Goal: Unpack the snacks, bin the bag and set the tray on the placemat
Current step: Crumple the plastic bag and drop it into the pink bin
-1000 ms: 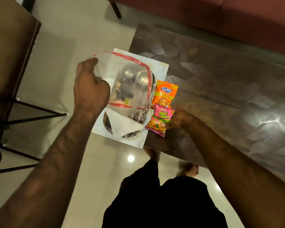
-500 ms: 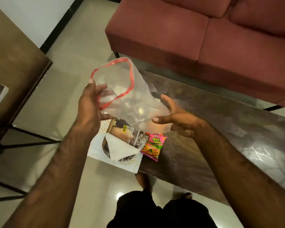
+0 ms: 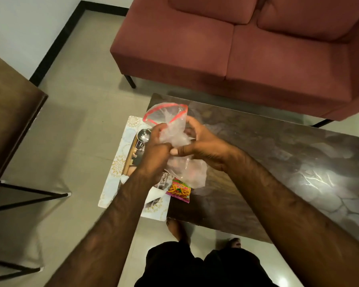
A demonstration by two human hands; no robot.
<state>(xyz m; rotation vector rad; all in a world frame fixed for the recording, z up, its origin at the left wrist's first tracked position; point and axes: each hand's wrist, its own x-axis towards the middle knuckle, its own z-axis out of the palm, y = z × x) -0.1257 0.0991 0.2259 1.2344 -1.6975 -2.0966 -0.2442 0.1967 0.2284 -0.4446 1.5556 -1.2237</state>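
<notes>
Nearest you, the orange-and-pink snack packet point(image 3: 178, 190) lies at the near edge of the table point(image 3: 278, 166), its lettering mostly covered by the bag and unreadable. Above it your left hand point(image 3: 153, 156) and right hand point(image 3: 205, 150) both curl tight round the clear, red-rimmed bag point(image 3: 172, 135). Beside them the tray point(image 3: 131, 154) sits on the patterned placemat point(image 3: 117, 166), a steel cup point(image 3: 143, 135) at its far end; beyond stands a red sofa point(image 3: 236, 48)
</notes>
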